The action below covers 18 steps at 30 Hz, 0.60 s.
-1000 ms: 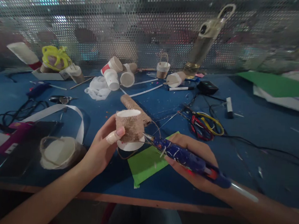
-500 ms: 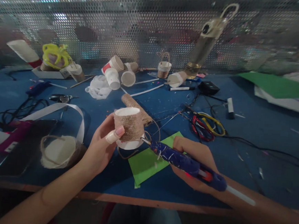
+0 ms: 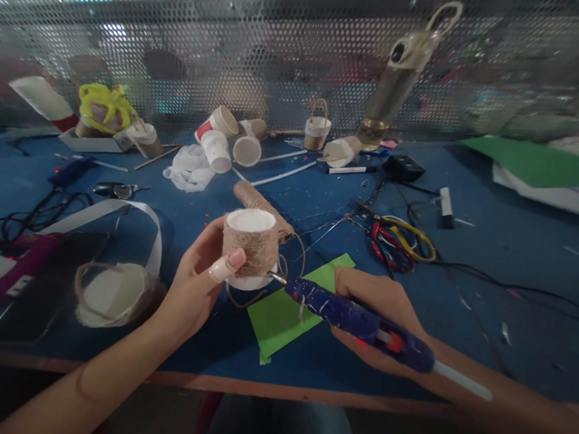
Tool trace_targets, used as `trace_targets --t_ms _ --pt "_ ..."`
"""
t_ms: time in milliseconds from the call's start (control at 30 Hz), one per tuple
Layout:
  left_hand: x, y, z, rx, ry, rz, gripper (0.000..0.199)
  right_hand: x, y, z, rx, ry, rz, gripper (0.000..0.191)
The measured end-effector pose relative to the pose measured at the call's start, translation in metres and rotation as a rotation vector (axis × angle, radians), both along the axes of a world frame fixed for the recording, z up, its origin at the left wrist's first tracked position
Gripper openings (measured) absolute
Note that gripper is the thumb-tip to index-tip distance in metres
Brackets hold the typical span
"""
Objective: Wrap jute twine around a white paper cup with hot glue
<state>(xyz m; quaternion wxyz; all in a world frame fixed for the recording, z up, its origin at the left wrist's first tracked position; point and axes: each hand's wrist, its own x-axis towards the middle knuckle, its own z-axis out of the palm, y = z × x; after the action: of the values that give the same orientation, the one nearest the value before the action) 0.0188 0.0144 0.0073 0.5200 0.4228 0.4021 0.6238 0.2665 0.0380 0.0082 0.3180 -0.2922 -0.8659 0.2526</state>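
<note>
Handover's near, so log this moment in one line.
left hand: holding twine-wrapped cup | right hand: holding glue gun, tip at cup's lower side | green paper: on table

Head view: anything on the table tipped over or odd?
Yes: paper cups lie tipped near the mesh screen, though the handled basket stands upright. The twine-wrapped cup in the left hand looks intact, with a bare white band at its base.

Hands (image 3: pixel 191 289) hold a twine-wrapped cup (image 3: pixel 255 238) and glue gun (image 3: pixel 347 312).
</note>
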Motion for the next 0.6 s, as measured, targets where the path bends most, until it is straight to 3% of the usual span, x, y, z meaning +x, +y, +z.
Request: trace_targets --t_ms 600 --pt "-0.0024 0.0 -0.0043 0.019 0.073 0.003 0.037 0.0001 -0.0026 -0.0005 -0.009 -0.004 0.007 0.029"
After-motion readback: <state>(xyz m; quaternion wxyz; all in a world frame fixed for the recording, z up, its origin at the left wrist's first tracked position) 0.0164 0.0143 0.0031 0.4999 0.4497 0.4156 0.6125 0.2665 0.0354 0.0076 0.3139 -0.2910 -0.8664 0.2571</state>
